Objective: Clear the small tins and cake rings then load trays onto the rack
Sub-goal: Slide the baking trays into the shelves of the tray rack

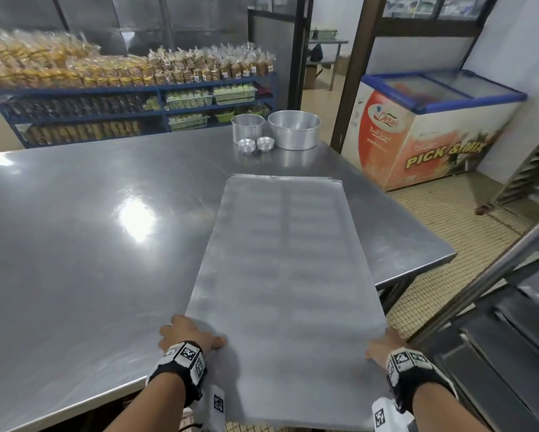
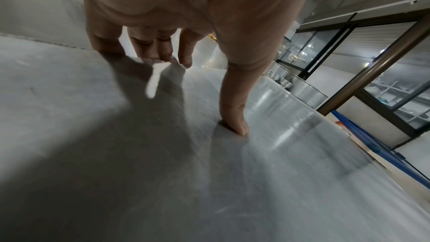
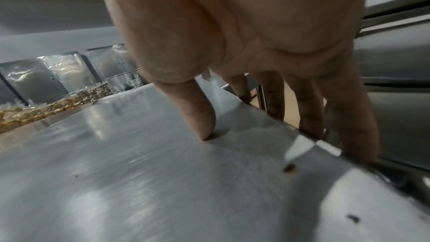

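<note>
Both hands grasp the tray [image 1: 280,275]: wrist views show thumbs on top, fingers [image 3: 311,117] apparently wrapping its edges.

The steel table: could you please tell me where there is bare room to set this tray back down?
The table is bare left of the tray, which both hands, left hand and right hand, grip, as far as its left edge. The far right corner is crowded: two cake rings and two stacks of small tins.
</note>
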`<state>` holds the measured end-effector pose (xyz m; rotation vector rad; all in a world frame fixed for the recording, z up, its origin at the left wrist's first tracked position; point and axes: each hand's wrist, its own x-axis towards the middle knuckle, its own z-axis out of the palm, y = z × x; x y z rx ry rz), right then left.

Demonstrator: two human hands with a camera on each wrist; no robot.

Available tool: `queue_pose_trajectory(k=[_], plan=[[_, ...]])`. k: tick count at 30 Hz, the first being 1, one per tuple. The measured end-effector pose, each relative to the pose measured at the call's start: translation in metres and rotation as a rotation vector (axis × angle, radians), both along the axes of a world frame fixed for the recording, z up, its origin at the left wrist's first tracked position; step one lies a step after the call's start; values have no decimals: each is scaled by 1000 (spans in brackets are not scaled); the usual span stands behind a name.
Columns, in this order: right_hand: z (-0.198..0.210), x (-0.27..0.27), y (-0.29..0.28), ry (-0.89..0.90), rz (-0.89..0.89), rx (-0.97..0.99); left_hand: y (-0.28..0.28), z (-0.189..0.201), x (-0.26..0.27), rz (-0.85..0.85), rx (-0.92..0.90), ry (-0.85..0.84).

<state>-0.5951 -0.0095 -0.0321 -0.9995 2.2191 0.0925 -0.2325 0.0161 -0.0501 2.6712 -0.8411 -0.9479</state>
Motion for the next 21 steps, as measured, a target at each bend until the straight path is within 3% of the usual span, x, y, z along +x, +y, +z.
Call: queue_pose_trajectory(k=[3,8,10,12,16,19,21], plan=[[-25,-9,9,-64,-118,-48,21,0,-4,-9,35,-46],[-79,-27,16,-98,-290,-114,50,0,-13,36,58,21],[-44,-12,36,-46,-281,-79,61,4,-19,86,45,58],[-47,-16,42,-37,-328,-81,72,10,-22,128,47,101],[-36,-24,57,-176,-393,-105,90,3,-21,208,0,291],[11,-14,83,-316,-421,-145,104,1,-13,394,-86,430],[18,-22,93,-385,-408,-141,112,-5,-12,478,-96,473]])
